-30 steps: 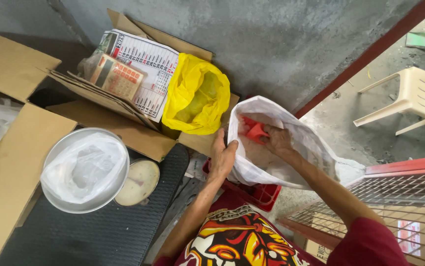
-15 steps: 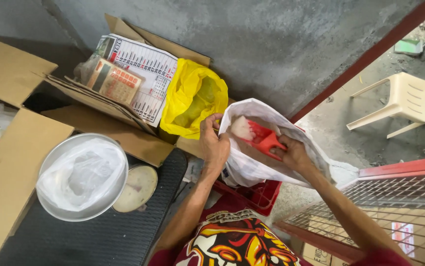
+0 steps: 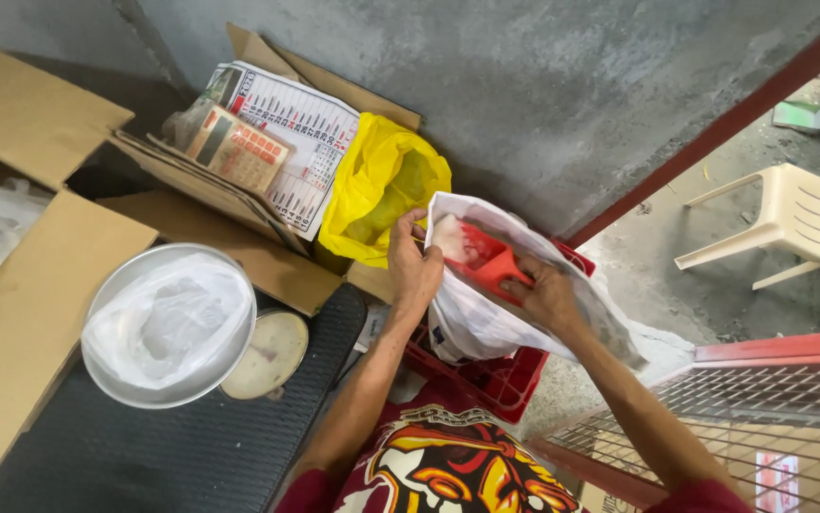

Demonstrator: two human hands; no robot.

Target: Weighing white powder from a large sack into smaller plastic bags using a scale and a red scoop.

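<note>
**Head view: scoop loaded inside the sack**

Left hand (image 3: 414, 269) pinches the white sack (image 3: 486, 318) rim open. Right hand (image 3: 545, 296), inside the mouth, grips a red scoop (image 3: 482, 261) heaped with white grains, just beyond its fingers. Lifting out level seems next; the lined metal bowl (image 3: 171, 325) sits well left.
</note>
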